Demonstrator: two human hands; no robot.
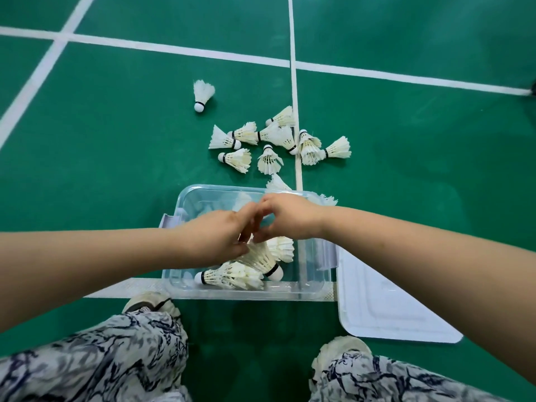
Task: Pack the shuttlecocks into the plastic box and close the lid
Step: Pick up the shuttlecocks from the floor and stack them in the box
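Note:
A clear plastic box [313, 282] stands open on the green floor in front of my feet. Both hands hover over it, fingertips nearly meeting. My left hand [217, 236] pinches the feather end of a shuttlecock [262, 261] that points cork-down into the box. Curled downward, the fingers of my right hand [290, 217] touch the feathers of another shuttlecock [284, 248]; whether they hold it is hidden. A third shuttlecock [229, 275] lies along the box's near wall. Several loose shuttlecocks [269, 140] are scattered on the floor beyond the box, and one [203, 95] stands apart farther back.
The box's white lid [391, 309] lies flat on the floor just right of the box. Two shuttlecocks [277, 183] rest against the box's far rim. White court lines [295, 82] cross the floor. My patterned trouser legs and pale shoes [150, 303] fill the bottom of the view.

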